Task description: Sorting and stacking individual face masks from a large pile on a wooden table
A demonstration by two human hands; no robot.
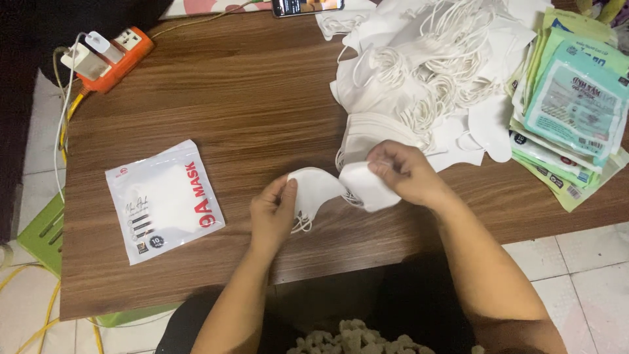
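Near the middle of the frame, the left hand [274, 213] pinches the left end of a white face mask [313, 187], thumb on top and fingers curled underneath, so it is closed on the fabric. Just to its right, the right hand [405, 174] grips a second white mask [367, 187] between bunched fingertips, also closed on it; the two masks meet or overlap between the hands, and thin ear loops dangle below the left one. Both masks hover just over the wooden table [249, 111]. Behind the right hand, toward the upper middle and upper right, a big loose heap of white masks [426, 72] with tangled loops lies on the table. At the far right edge sits a fanned stack of green and white packets [570, 111]. At the left of the frame a flat white mask pouch with red lettering [164, 200] lies well apart from the hands. In the upper left corner an orange power strip [111, 56] holds white plugs, and a phone [306, 6] shows at the top edge.
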